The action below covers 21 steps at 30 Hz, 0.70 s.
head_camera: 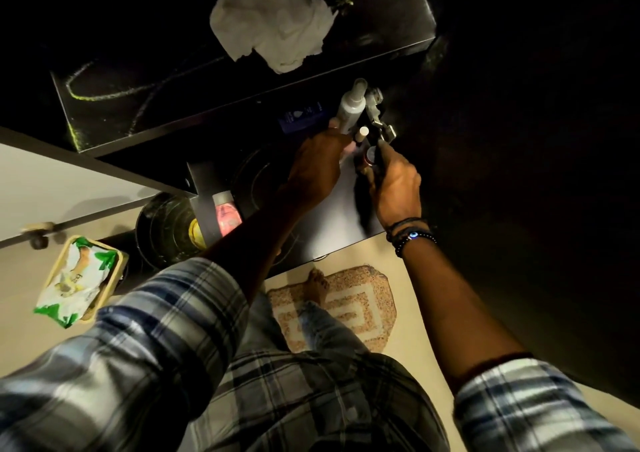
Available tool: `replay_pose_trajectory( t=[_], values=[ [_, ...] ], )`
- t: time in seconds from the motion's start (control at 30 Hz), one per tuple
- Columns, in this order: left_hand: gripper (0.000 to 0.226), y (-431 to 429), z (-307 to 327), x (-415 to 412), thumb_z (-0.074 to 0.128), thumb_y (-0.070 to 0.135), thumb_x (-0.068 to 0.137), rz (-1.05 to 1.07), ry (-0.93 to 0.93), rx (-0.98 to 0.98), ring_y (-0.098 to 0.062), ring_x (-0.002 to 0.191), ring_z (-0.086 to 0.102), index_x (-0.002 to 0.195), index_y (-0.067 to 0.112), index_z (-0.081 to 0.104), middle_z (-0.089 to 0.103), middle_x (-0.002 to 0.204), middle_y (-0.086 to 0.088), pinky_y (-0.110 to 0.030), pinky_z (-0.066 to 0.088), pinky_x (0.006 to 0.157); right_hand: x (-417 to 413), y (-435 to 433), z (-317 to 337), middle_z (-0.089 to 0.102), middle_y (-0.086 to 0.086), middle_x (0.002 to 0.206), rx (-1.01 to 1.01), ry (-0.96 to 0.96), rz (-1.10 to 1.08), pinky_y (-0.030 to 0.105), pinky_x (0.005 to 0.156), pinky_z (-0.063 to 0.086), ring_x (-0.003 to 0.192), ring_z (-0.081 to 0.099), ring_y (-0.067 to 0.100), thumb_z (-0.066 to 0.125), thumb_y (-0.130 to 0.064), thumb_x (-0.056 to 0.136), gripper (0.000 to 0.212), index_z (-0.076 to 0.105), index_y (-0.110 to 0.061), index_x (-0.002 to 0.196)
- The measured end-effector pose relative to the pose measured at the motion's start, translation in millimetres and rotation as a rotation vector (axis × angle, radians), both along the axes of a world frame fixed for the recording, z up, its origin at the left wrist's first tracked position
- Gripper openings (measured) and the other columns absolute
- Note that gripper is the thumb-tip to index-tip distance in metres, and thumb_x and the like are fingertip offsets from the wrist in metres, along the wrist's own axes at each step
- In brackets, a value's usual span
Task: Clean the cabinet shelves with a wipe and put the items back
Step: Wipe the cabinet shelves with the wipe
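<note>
Head view: left hand [317, 167] grips bottle [351, 105]; right hand [394, 185] grips a small dark item [371, 156]; crumpled wipe [273, 19] lies on upper shelf [138, 105].

Left grip [322, 164], right grip [394, 183] curled; arms outstretched.

this is a room in a home, most likely a bathroom or dressing corner: a dark cabinet [138, 105] with open shelves has toiletries at it, among them a grey spray bottle [351, 105], a blue bottle [299, 119], a small jar [370, 156] and, lower down, a pink bottle [227, 216]. a crumpled white wipe [277, 19] lies on its top board. below, a pale smooth floor [415, 271] carries a small patterned mat [367, 299] with a bare foot [317, 287] on it, and a basket [116, 271] beside the cabinet holds a green and white pack of wipes [76, 278].
</note>
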<state>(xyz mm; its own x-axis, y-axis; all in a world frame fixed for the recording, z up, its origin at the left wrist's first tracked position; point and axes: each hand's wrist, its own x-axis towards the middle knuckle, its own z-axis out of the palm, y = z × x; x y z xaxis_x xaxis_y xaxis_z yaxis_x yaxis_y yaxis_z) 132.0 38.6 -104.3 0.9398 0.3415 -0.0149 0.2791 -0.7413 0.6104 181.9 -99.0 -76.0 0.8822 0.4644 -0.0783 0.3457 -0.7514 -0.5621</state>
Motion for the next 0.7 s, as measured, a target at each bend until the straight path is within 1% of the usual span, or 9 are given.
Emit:
replay_pose_trajectory(
  t=[0.07, 0.17, 0.3, 0.37, 0.4, 0.47, 0.53, 0.6, 0.7],
  values=[
    [0.017, 1, 0, -2, 0.052, 0.018, 0.092, -0.007, -0.017, -0.002, -0.025, 0.098, 0.062, 0.098, 0.011, 0.066, 0.066, 0.104, -0.009, -0.018, 0.038, 0.083, -2, -2, 0, 0.068, 0.011, 0.108, 0.013, -0.002, -0.006, 0.042, 0.083, 0.054, 0.100, 0.065, 0.030, 0.054, -0.010, 0.090, 0.035, 0.055, -0.015, 0.124],
    [0.019, 1, 9, -3, 0.051, 0.017, 0.092, 0.013, 0.004, -0.005, -0.028, 0.105, 0.060, 0.105, 0.013, 0.064, 0.063, 0.115, -0.009, -0.034, 0.045, 0.085, -4, -6, -1, 0.068, 0.011, 0.112, 0.011, -0.012, -0.028, 0.040, 0.089, 0.054, 0.103, 0.065, 0.027, 0.056, -0.002, 0.087, 0.048, 0.050, -0.015, 0.133],
    [0.022, 5, 27, -17, 0.054, 0.022, 0.094, 0.038, -0.009, -0.019, -0.028, 0.101, 0.062, 0.112, 0.014, 0.064, 0.064, 0.112, -0.011, -0.030, 0.044, 0.077, -18, -8, 6, 0.065, 0.009, 0.114, -0.050, -0.088, -0.016, 0.041, 0.081, 0.055, 0.098, 0.065, 0.027, 0.054, -0.014, 0.090, 0.040, 0.051, -0.017, 0.129],
    [0.031, 13, 39, -37, 0.052, 0.032, 0.094, 0.095, -0.066, -0.031, -0.028, 0.098, 0.064, 0.117, 0.015, 0.063, 0.066, 0.111, -0.012, -0.030, 0.046, 0.080, -36, -8, 15, 0.064, 0.011, 0.112, -0.045, -0.095, -0.005, 0.040, 0.076, 0.054, 0.094, 0.064, 0.031, 0.057, -0.015, 0.089, 0.034, 0.056, -0.014, 0.123],
    [0.035, 19, 43, -52, 0.050, 0.035, 0.094, 0.155, -0.092, -0.044, -0.026, 0.098, 0.064, 0.119, 0.013, 0.062, 0.067, 0.112, -0.012, -0.027, 0.046, 0.082, -47, -7, 19, 0.064, 0.013, 0.113, -0.021, -0.062, 0.028, 0.039, 0.077, 0.053, 0.094, 0.063, 0.032, 0.058, -0.013, 0.088, 0.033, 0.057, -0.013, 0.121],
    [0.033, 31, 46, -86, 0.053, 0.024, 0.092, 0.278, -0.072, -0.060, -0.021, 0.099, 0.063, 0.120, 0.008, 0.060, 0.066, 0.114, -0.013, -0.019, 0.043, 0.081, -69, -2, 19, 0.062, 0.011, 0.119, -0.011, 0.066, 0.168, 0.035, 0.084, 0.050, 0.102, 0.062, 0.029, 0.060, -0.010, 0.086, 0.037, 0.058, -0.014, 0.123],
    [0.031, 40, 39, -122, 0.058, 0.016, 0.089, 0.366, -0.010, -0.045, -0.022, 0.096, 0.063, 0.118, 0.005, 0.057, 0.064, 0.112, -0.015, -0.024, 0.046, 0.077, -89, 6, 12, 0.057, 0.007, 0.128, -0.048, 0.260, 0.331, 0.031, 0.095, 0.047, 0.114, 0.057, 0.025, 0.061, -0.009, 0.084, 0.047, 0.054, -0.017, 0.129],
    [0.034, 44, 31, -152, 0.062, 0.013, 0.087, 0.472, 0.101, -0.083, -0.029, 0.098, 0.064, 0.119, 0.003, 0.055, 0.063, 0.112, -0.017, -0.029, 0.049, 0.079, -108, 14, 5, 0.052, 0.006, 0.135, -0.086, 0.431, 0.429, 0.037, 0.103, 0.044, 0.123, 0.051, 0.026, 0.062, -0.008, 0.081, 0.057, 0.048, -0.019, 0.135],
    [0.047, 41, 19, -175, 0.066, 0.016, 0.085, 0.576, 0.366, -0.161, -0.035, 0.106, 0.059, 0.126, 0.003, 0.047, 0.059, 0.119, -0.021, -0.035, 0.046, 0.086, -131, 19, -4, 0.045, 0.007, 0.143, -0.100, 0.466, 0.521, 0.041, 0.108, 0.040, 0.130, 0.044, 0.027, 0.066, -0.008, 0.079, 0.067, 0.041, -0.017, 0.141]
  ],
)
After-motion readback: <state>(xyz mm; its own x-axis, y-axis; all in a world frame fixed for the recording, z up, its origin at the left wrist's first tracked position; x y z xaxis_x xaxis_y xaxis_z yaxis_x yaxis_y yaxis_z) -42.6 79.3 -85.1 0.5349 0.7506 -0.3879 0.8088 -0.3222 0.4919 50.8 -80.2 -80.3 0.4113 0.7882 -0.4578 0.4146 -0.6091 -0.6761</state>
